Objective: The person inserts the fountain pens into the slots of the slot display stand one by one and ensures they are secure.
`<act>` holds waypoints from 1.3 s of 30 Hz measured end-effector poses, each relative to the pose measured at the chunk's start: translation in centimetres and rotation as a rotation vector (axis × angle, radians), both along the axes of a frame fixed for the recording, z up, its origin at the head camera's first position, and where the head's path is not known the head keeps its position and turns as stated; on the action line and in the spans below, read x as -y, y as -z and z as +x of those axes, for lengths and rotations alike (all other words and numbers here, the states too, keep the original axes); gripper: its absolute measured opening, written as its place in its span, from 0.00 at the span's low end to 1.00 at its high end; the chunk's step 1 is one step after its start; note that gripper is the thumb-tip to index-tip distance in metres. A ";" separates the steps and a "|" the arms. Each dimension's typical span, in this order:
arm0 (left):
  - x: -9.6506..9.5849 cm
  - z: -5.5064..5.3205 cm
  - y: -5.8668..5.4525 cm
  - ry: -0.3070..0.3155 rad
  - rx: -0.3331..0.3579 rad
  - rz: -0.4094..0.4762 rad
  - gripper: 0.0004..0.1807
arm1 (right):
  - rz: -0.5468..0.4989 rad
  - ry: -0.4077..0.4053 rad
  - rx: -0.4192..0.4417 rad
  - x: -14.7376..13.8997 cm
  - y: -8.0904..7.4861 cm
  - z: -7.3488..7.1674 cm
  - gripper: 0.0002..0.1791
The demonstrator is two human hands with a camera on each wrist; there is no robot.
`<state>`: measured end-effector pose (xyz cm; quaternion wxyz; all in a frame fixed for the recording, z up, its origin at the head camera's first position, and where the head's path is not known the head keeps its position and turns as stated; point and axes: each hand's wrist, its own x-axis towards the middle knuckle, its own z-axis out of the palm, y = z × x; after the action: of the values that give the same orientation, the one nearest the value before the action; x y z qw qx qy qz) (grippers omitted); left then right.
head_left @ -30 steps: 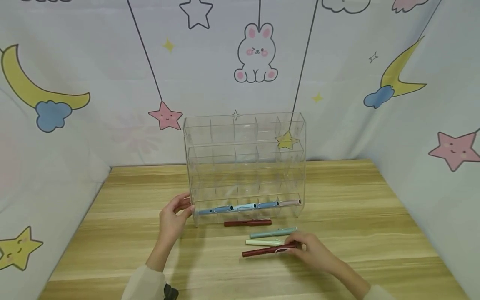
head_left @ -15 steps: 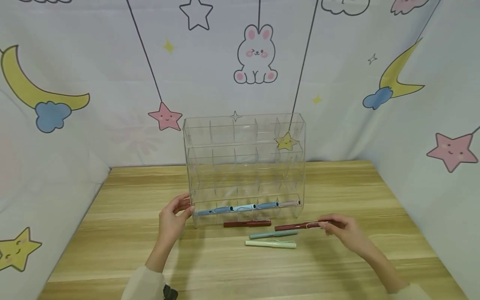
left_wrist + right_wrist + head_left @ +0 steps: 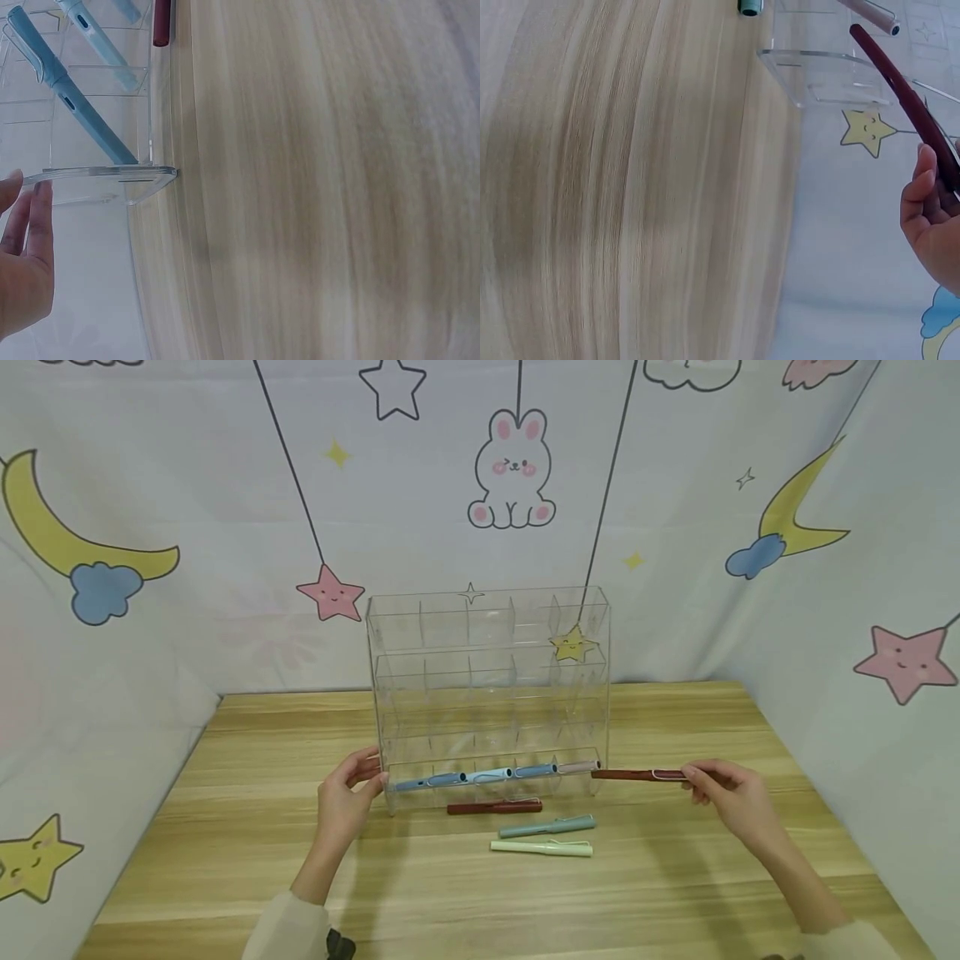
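Wood-grain table (image 3: 420, 902), cartoon-printed white cloth (image 3: 435, 518) behind. Left hand (image 3: 347, 797) pinches the side panel of a clear acrylic tiered rack (image 3: 491, 697), probably steadying it. Right hand (image 3: 738, 793) pinches a dark red clip-cap pen (image 3: 637, 775) by its clip end beside the rack's right side, likely keeping the far end free. Left wrist view shows thumb and fingers straddling the panel; only head view shows the loose pale green pen (image 3: 542, 848).

No lettering, brand, label, number or sign can be read on the raised dark red pen (image 3: 637, 775) at right, the clear rack (image 3: 491, 693), its row of pens (image 3: 489, 775), or the far cloth (image 3: 427, 510).
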<state>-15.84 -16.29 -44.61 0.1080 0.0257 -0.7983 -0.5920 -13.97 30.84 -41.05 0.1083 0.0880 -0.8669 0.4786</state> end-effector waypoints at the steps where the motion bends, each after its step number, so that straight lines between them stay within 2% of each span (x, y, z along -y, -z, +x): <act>1: 0.0 0.0 0.0 0.001 -0.001 0.000 0.20 | 0.005 0.016 0.000 0.1 0.0 -0.1 0.10; 6: 0.1 0.0 0.1 0.005 -0.002 0.000 0.20 | 0.025 0.084 -0.002 1.2 0.3 -0.8 0.12; 11: 0.1 0.0 0.2 0.003 0.004 0.004 0.20 | 0.027 0.097 -0.005 2.9 0.4 -1.2 0.12; 21: 0.1 0.0 0.2 0.006 -0.010 0.013 0.20 | 0.059 0.063 0.002 5.1 1.5 -2.5 0.12; 32: 0.1 -0.2 0.2 -0.006 -0.013 0.014 0.20 | 0.107 0.015 -0.095 6.3 2.1 -3.5 0.08; 39: 0.1 -0.2 0.3 -0.015 -0.013 0.002 0.20 | 0.135 0.010 -0.101 6.7 2.5 -4.0 0.07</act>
<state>-16.01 -16.35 -44.91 0.1180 0.0280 -0.7967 -0.5921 -17.97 24.17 -43.53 0.1482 0.1149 -0.8910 0.4136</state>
